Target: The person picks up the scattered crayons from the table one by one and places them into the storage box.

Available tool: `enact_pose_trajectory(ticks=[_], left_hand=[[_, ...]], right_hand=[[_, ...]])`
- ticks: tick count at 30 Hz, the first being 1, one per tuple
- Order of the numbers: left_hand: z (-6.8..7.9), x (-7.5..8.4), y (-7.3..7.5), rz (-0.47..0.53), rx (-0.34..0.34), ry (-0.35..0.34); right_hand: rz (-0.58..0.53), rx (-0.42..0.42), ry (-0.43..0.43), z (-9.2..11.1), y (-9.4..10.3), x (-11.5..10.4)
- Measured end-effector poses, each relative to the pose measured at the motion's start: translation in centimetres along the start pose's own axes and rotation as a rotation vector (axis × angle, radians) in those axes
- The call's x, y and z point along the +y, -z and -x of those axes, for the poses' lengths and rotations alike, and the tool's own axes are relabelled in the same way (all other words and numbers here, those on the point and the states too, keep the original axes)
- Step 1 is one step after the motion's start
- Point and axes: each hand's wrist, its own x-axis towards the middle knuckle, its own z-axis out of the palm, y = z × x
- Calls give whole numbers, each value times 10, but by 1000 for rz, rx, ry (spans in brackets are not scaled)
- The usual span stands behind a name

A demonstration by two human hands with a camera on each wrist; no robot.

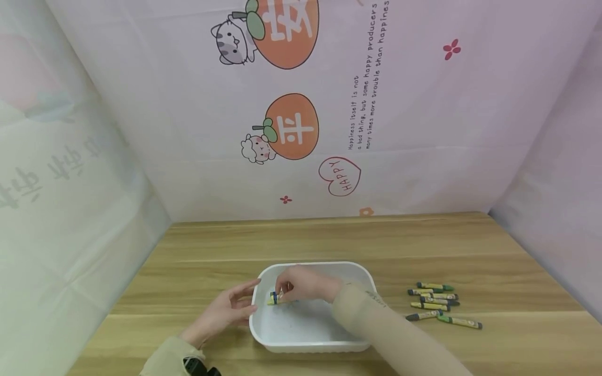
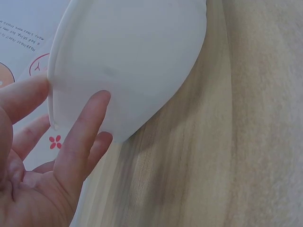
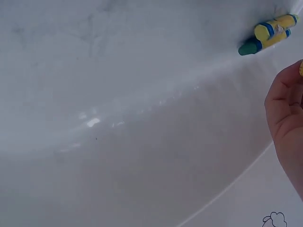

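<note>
A white plastic basin [image 1: 310, 345] stands on the table. My left hand [image 1: 226, 313] touches its left end with fingers fairly straight; in the left wrist view fingertips [image 2: 100, 99] rest against the outer wall. My right hand [image 1: 301, 283] is inside the basin, fingers curled at its left end. A sliver of a yellow crayon [image 3: 301, 69] shows at its fingertips in the right wrist view; most of it is out of frame. Near it, a yellow crayon [image 3: 277, 27] and a green-tipped crayon [image 3: 251, 47] lie side by side on the basin floor.
To the right of the basin, several crayons [image 1: 435, 306] with yellow wrappers lie loosely grouped on the wooden table [image 1: 211, 250]. Printed white cloth [image 1: 400, 172] hangs behind and along both sides of the table.
</note>
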Motion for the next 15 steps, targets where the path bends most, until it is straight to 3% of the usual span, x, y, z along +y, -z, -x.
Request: enact_pose_trajectory(ticks=[5,15], left_hand=[[0,-1,0,-8,2,4],[-1,0,-1,14,-6,-6]], right_hand=[[24,3,49,-1,-9,4],[84,-4,51,-4,-16,7]])
